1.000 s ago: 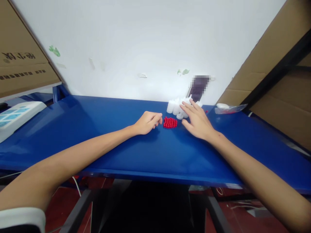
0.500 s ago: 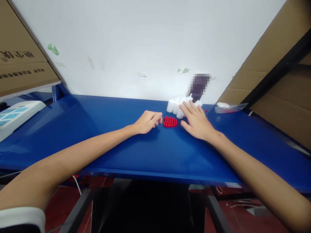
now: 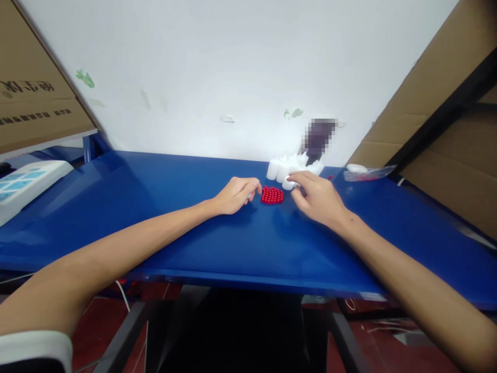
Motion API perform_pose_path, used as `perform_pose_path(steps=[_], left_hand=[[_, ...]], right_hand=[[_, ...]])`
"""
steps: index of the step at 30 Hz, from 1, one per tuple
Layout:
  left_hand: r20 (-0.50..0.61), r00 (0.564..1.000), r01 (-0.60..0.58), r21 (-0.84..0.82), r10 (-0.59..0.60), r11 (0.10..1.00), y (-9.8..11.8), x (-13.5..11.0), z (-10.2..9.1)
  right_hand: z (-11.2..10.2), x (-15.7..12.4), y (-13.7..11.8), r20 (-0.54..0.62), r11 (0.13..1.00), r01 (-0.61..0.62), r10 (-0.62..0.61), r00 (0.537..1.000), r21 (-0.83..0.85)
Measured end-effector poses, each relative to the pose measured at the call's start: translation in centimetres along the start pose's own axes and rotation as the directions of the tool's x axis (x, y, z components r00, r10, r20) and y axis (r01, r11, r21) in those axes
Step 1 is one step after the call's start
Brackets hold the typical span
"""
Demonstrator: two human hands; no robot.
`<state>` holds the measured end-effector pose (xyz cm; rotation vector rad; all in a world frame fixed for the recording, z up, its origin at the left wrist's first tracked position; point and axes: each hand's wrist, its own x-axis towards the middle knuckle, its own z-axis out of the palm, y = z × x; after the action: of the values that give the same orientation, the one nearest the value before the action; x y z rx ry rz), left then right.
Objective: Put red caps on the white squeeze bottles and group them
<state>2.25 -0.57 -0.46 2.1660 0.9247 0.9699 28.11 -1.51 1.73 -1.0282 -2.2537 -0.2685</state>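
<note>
Several small red beads point(image 3: 272, 195) lie in a tight patch on the blue tabletop. Just left of them my left hand point(image 3: 236, 195) rests with its fingers curled closed. A bit of something whitish shows at its fingertips, too small to name. Behind the beads stands a cluster of small white plastic bottles point(image 3: 274, 169), some with pointed tips. My right hand point(image 3: 319, 197) is in front of the bottles, fingers bent and thumb apart from them. Its fingertips are by the nearest bottle point(image 3: 288, 183); whether they touch it I cannot tell. The right hand covers part of the cluster.
A blue table point(image 3: 186, 243) runs up to a white wall. A clear plastic bag point(image 3: 368, 174) with red bits lies at the right. At the left edge sits a white device with blue panels point(image 3: 27, 186). Cardboard point(image 3: 388, 124) flanks both sides. A blurred dark object point(image 3: 319, 137) stands behind the bottles.
My right hand's fingers were spread out over the bottles; now they are bent and drawn back toward the nearest bottle. My left hand has hardly moved.
</note>
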Motion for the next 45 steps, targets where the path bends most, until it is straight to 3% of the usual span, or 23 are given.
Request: perform_pose_path(steps=[5,8,15,31,45], left_hand=[[0.006,1.0,0.009,0.002,-0.009,1.0,-0.1,0.0,0.0],[0.012,1.0,0.012,0.002,-0.012,1.0,0.1,0.0,0.0],[0.013,1.0,0.023,0.013,-0.023,1.0,0.5,0.0,-0.1],[0.019,1.0,0.014,0.021,-0.015,1.0,0.3,0.0,-0.1],[0.023,1.0,-0.002,0.046,0.001,0.999,0.6,0.0,-0.2]], right_hand=[[-0.4,0.2,-0.4,0.202,0.985,-0.088,0.118,0.972,-0.152],[-0.3,0.3,-0.2,0.255,0.981,-0.107,0.146,0.956,-0.159],[0.5,0.3,0.8,0.205,0.985,-0.133,0.153,0.967,-0.107],[0.3,0.4,0.4,0.199,0.956,-0.169,0.219,0.955,-0.241],[0.2,0.4,0.4,0.179,0.952,-0.176,0.224,0.958,-0.249]])
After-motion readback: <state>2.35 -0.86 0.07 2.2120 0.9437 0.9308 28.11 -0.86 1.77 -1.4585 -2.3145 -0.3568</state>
